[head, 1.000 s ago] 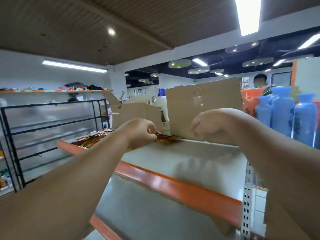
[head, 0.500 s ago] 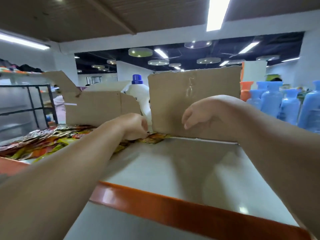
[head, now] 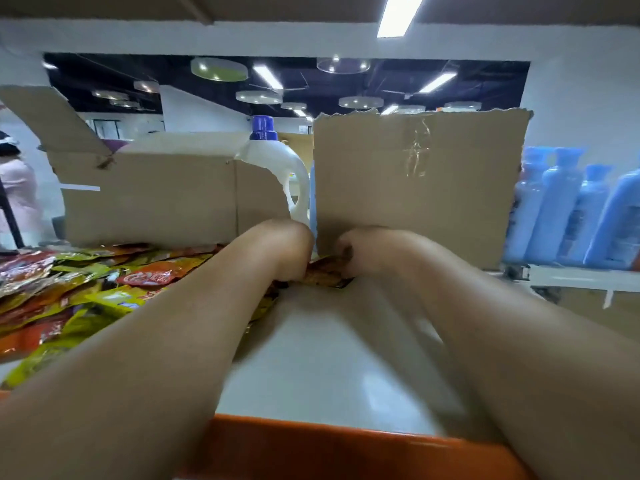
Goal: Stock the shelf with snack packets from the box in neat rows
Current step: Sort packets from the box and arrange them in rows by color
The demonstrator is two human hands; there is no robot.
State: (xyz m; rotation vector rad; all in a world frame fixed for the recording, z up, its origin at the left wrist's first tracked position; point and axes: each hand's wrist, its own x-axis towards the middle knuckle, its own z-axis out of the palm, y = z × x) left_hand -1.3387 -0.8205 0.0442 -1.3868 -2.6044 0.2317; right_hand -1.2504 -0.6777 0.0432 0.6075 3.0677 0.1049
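Both my arms reach across the grey shelf (head: 322,358) with its orange front edge. My left hand (head: 284,247) and my right hand (head: 367,251) meet at the back of the shelf, fingers curled down, and together hold an orange-brown snack packet (head: 325,275) that lies flat between them. Several red, yellow and green snack packets (head: 86,285) lie overlapped across the left part of the shelf. An open cardboard box (head: 156,195) stands behind those packets.
An upright cardboard sheet (head: 415,188) stands just behind my hands. A white jug with a blue cap (head: 273,168) is between the box and the sheet. Blue bottles (head: 568,209) line a shelf at the right. A person (head: 17,188) stands far left.
My view has moved closer and lower over the shelf. My right hand came down from the cardboard sheet to the packet, and both hands now meet on it.
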